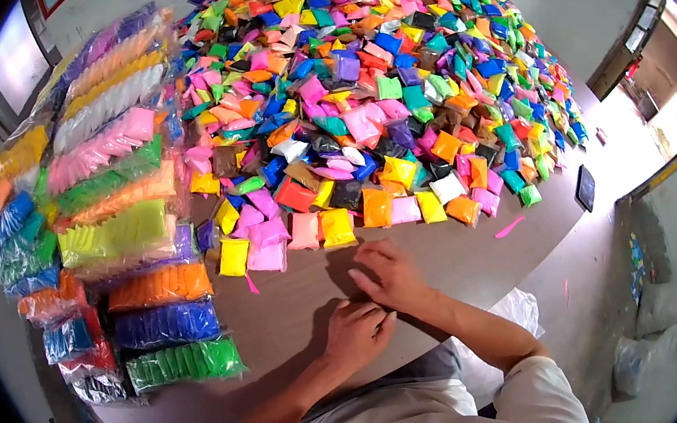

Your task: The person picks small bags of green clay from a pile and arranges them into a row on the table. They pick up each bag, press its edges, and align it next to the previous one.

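My left hand point(358, 332) rests near the front of the table with its fingers curled in. Whatever it holds, if anything, is hidden. Just above and to its right, my right hand point(395, 279) lies over the tabletop, thumb and fingers apart, with nothing visible in it. The two hands are close together and seem to touch at the right wrist. Nearest to the right hand are an orange packet point(376, 207) and a yellow packet point(338, 228), at the front edge of a big heap of small coloured packets point(391, 88).
Clear bags of packets sorted by colour are stacked at left, with a green bag point(184, 363) in front. A dark phone point(584, 188) lies at the table's right edge. Pink scraps point(510, 227) lie on the brown table point(460, 256). Clear plastic point(518, 308) hangs beside my right forearm.
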Motion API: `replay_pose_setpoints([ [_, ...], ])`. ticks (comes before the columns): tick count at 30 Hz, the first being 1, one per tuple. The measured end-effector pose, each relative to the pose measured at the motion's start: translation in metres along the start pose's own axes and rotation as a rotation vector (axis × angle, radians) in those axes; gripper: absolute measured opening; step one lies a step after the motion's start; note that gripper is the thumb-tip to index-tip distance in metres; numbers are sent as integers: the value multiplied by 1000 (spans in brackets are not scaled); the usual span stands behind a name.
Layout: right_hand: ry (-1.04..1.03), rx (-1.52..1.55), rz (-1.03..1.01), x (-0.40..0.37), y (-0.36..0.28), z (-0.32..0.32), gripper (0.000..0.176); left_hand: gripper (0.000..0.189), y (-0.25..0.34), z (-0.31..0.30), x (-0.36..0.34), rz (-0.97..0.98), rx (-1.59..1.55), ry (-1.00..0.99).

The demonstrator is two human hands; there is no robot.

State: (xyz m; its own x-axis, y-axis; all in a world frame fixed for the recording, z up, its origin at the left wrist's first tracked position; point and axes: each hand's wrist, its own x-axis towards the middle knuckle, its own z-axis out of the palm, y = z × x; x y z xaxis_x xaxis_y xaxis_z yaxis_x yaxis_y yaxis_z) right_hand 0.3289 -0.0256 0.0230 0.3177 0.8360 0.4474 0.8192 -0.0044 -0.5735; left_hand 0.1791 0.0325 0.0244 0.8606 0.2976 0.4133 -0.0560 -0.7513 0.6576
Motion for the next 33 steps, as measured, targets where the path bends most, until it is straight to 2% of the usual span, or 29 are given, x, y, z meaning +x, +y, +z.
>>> replay_pose_setpoints([
  [3, 205, -219, -32, 31, -6, -37, 47, 17, -5, 16, 9, 11, 67, -24],
  [4, 247, -290, -6, 45, -6, -45, 56, 18, -3, 16, 9, 54, 58, 51],
  [6, 302, -365, 21, 74, 10, -52, 75, 20, -8, 12, 6, 48, 2, -7],
  [9, 250, -456, -12, 122, 43, -50, 86, 20, -11, 6, 1, 47, -70, -28],
  [11, 190, -529, 67, 152, 60, -33, 93, 19, -13, 5, 3, 67, -80, -18],
  [13, 134, -499, 38, 177, 71, -12, 98, 19, -15, 5, 4, 78, -128, 14],
  [19, 98, -575, 109, 211, 37, 45, 88, 18, -17, 4, 0, 47, -233, -59],
  [20, 160, -574, 63, 211, 35, 55, 83, 18, -16, 4, 1, 44, -219, -59],
  [23, 90, -479, 14, 211, 7, 69, 72, 19, -15, 5, -1, 38, -183, -71],
  [25, 157, -443, -146, 210, 1, 85, 63, 20, -15, 7, -1, 38, -154, -77],
  [27, 104, -397, -171, 214, -5, 91, 57, 21, -15, 6, 0, 41, -175, -58],
  [28, 96, -299, -173, 218, -6, 93, 48, 21, -15, 5, 0, 42, -186, -48],
  [31, 167, -296, -273, 229, 2, 90, 41, 22, -18, 8, -1, 51, -186, -37],
  [33, 66, -192, -216, 236, 3, 76, 37, 22, -18, 10, -2, 51, -170, -44],
])
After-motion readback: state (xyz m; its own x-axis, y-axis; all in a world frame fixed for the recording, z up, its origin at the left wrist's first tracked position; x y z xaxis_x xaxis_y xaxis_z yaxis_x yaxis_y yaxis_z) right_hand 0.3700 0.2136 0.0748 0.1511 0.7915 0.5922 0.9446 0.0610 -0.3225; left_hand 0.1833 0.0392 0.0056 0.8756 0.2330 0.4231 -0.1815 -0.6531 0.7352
